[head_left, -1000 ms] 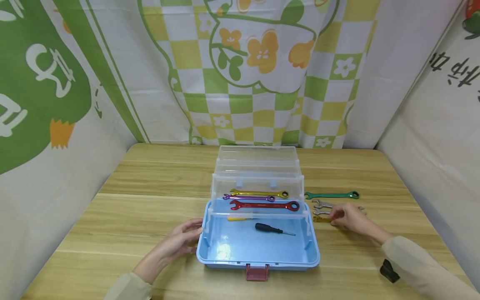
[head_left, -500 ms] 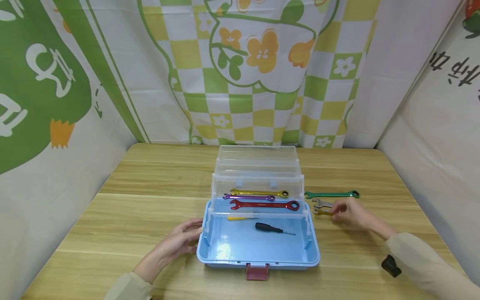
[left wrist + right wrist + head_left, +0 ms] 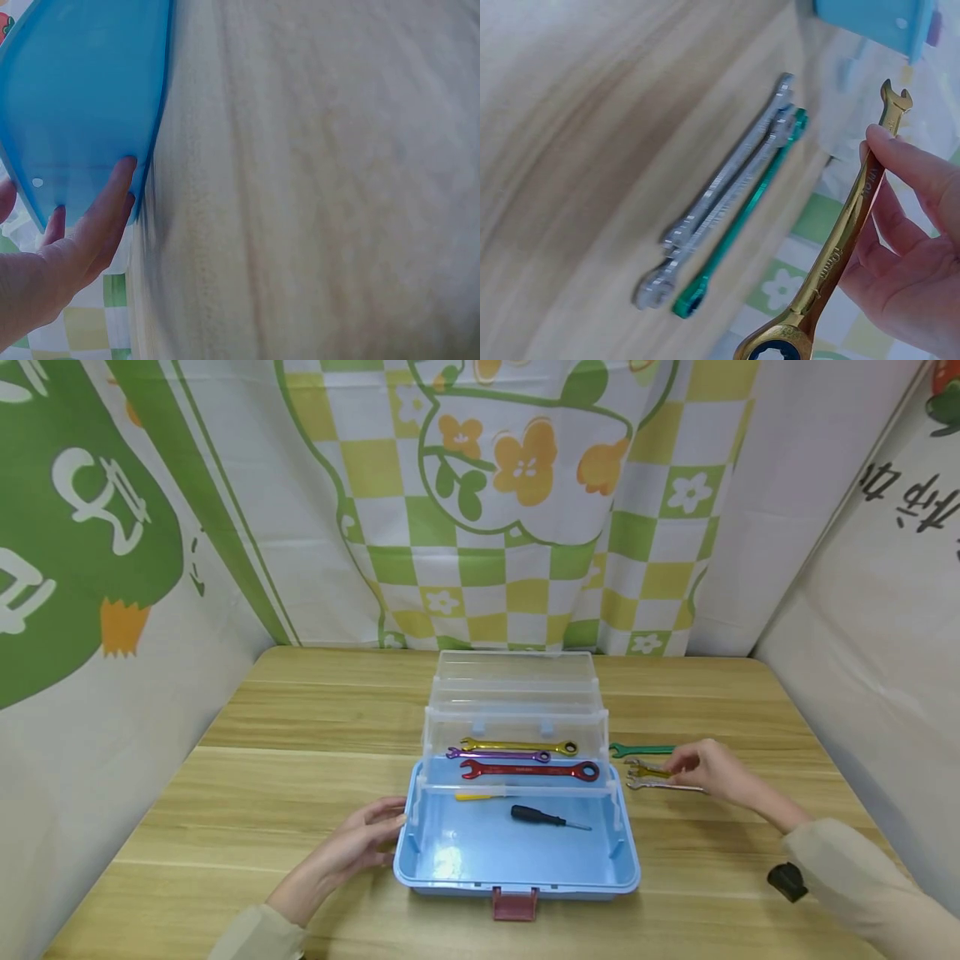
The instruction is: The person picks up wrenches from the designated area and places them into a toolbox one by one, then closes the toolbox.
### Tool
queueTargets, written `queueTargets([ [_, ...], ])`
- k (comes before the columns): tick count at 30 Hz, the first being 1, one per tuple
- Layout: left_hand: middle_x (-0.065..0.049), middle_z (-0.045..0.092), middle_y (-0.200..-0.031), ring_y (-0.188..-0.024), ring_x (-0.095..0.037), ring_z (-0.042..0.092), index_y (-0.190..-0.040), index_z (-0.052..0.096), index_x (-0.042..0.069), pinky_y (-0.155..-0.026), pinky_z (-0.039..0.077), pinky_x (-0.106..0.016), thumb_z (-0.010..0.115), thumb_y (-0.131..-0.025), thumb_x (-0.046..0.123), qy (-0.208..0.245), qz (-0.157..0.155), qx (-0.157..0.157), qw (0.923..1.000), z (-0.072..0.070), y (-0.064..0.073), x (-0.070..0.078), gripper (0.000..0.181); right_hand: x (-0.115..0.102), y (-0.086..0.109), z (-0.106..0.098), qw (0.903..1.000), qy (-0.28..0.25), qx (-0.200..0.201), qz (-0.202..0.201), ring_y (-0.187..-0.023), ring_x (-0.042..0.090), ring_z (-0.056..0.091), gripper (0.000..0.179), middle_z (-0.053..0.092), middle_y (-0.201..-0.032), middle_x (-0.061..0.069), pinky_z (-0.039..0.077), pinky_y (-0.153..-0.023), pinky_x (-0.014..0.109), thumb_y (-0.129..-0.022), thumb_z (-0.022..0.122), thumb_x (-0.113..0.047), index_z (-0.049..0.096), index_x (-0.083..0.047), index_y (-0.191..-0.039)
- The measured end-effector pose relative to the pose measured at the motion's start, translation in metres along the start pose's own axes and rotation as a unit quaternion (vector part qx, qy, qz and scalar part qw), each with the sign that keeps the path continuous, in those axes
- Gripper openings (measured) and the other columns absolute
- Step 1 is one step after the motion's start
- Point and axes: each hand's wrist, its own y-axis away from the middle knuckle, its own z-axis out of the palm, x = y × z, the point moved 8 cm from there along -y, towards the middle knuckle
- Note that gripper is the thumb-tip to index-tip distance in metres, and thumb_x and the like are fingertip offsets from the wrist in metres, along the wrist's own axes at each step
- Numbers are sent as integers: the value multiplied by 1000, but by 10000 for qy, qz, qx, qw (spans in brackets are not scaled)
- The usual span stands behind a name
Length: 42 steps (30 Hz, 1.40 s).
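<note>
Where the box (image 3: 510, 866) sits closest to you, its latch (image 3: 513, 906) hangs at the front edge, facing your side, which presumably makes it easy to reach. Your left hand (image 3: 356, 846) rests against the box's left side, its thumb at the rim and its fingers extended, touching the wall rather than clutching it; that probably steadies the box. On the box floor lies a black screwdriver (image 3: 536, 816), with a yellow handle (image 3: 472, 797) farther in, partly behind the clear tray (image 3: 570, 792). To the right of the box, your right hand (image 3: 708, 770) pinches the gold wrench (image 3: 835, 244) near its forked end, thumb on one face and fingers behind. That narrow hold seems chosen to leave most of the shank and the ring end free. The silver wrenches (image 3: 724, 169) lie beside each other on the table (image 3: 337, 710), roughly parallel, perhaps to keep each one easy to pick out; from above, the gold one partly covers one of them. Across the tray lie the red wrench (image 3: 528, 770), then the purple wrench (image 3: 495, 755) and yellow wrench (image 3: 519, 747), lengthwise, likely because they fit that way. Just right of them, the green wrench (image 3: 641, 750) lies on the table, partly behind your right hand. Farthest back, the clear lid (image 3: 517, 668) leans away before the curtain (image 3: 517, 564).
</note>
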Motion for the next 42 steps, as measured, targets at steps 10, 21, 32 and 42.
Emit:
queueTargets([
  [10, -29, 27, -134, -111, -29, 46, -134, 18, -8, -86, 44, -46, 50, -89, 21, -20, 23, -17, 10000, 0, 0, 0, 62, -18, -5, -15, 10000, 37, -9, 7, -66, 7, 56, 8, 65, -77, 9, 49, -55, 22, -74, 65, 3, 66, 1, -82],
  [21, -29, 27, -134, -108, -26, 48, -134, 18, -8, -85, 45, -44, 50, -89, 21, 12, 29, -19, 10000, 0, 0, -1, 62, -39, -13, -23, 9998, 173, 36, -77, -68, 12, 59, 10, 66, -80, 10, 50, -58, 21, -75, 66, 1, 67, 1, -84],
  [32, -29, 28, -134, -109, -27, 48, -134, 18, -8, -85, 45, -44, 51, -89, 21, -1, 6, 3, 10000, 0, 0, -1, 63, -54, -24, -23, 9999, 97, -93, -30, -68, 11, 58, 11, 66, -79, 6, 49, -57, 22, -76, 65, -1, 67, 0, -86],
  [42, -29, 28, -134, -109, -27, 47, -134, 19, -8, -85, 44, -45, 50, -89, 21, -13, -16, 34, 10000, 0, 0, 0, 62, -67, -37, -15, 9996, 1, -278, -53, -68, 13, 58, 8, 66, -77, 5, 49, -57, 23, -77, 64, -2, 67, -2, -84],
])
